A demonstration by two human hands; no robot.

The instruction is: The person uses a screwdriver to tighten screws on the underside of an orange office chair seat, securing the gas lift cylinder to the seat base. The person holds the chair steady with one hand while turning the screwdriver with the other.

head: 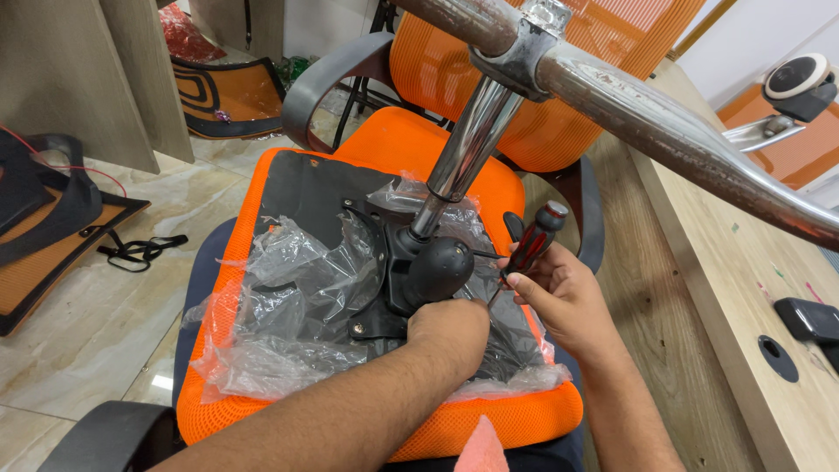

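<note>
You have one red-and-black screwdriver (530, 246) pinched in your right hand (564, 301), right of the single black mechanism plate (398, 280). Your left hand (448, 336) presses closed against its near edge, amid one crumpled clear plastic wrap (280, 306).

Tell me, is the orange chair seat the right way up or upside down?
Upside down. The orange seat shows its black underside, and the chrome post and base leg stick upward.

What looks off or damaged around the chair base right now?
The chrome base legs and hub look rust-stained and pitted. Crumpled clear plastic wrap lies bunched around the black mechanism plate, partly under the left hand. The right hand holds a screwdriver.
</note>
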